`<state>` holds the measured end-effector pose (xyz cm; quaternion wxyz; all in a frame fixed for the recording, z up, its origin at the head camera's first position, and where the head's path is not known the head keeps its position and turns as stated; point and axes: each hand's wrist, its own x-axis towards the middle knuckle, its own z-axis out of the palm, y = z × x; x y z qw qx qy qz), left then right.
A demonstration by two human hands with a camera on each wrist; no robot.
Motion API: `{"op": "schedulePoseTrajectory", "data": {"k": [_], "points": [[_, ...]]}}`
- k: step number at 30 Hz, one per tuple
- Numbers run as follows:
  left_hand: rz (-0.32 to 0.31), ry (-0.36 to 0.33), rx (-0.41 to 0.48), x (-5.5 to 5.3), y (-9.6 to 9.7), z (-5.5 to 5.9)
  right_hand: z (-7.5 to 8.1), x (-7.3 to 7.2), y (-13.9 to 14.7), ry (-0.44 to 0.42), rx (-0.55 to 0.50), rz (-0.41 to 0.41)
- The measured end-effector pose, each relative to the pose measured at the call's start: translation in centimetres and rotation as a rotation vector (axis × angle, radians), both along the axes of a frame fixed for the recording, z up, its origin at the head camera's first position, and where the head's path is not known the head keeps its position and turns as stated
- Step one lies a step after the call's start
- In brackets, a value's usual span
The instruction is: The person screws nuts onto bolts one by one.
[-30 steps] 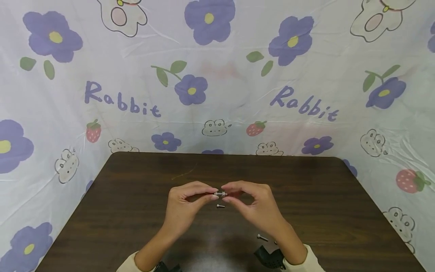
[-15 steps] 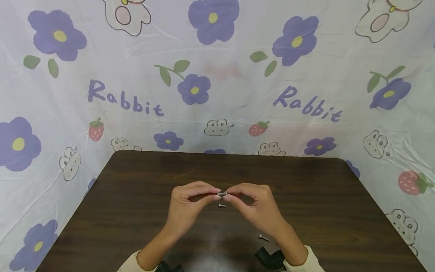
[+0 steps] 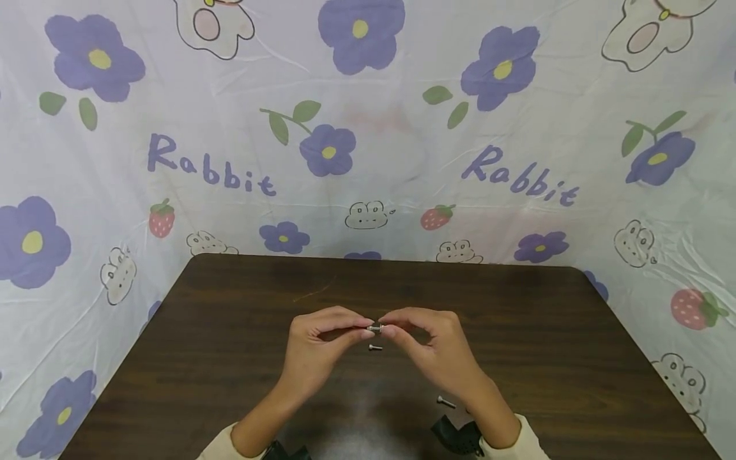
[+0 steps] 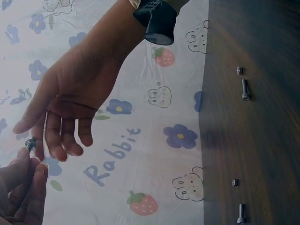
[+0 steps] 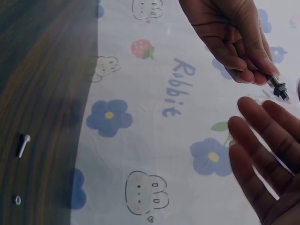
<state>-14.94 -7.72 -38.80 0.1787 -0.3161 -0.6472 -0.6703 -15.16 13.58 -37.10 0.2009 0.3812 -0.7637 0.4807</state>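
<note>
A small metal bolt (image 5: 272,80) with a nut (image 5: 280,88) on its shank is held level above the table. My left hand (image 3: 313,348) pinches it between thumb and fingertips, which hide one end. My right hand (image 3: 437,342) faces it from the other side, thumb and index finger beside the nut end. In the left wrist view, the right thumb stands slightly apart from the nut, while the index finger lies close against it. The right hand's other fingers (image 5: 262,154) stretch out, relaxed. Below the hands, a loose bolt (image 3: 375,347) lies on the table.
A second loose bolt (image 3: 446,402) lies near my right wrist, with a loose nut (image 4: 240,71) close by. Another nut (image 4: 235,182) lies on the dark wooden table (image 3: 230,358). Patterned cloth (image 3: 368,160) hangs behind. Both wrists carry black camera mounts (image 3: 457,436).
My right thumb has slid upward beside the nut while the index finger shifted slightly. The left hand keeps its pinch on the bolt. The head view has shifted a little.
</note>
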Motion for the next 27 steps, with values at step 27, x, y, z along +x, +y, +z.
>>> {"op": "schedulePoseTrajectory", "data": {"k": [27], "points": [[-0.003, -0.001, -0.007, -0.1, -0.04, -0.25, -0.34, -0.27, -0.17, 0.019, -0.028, 0.063]]}}
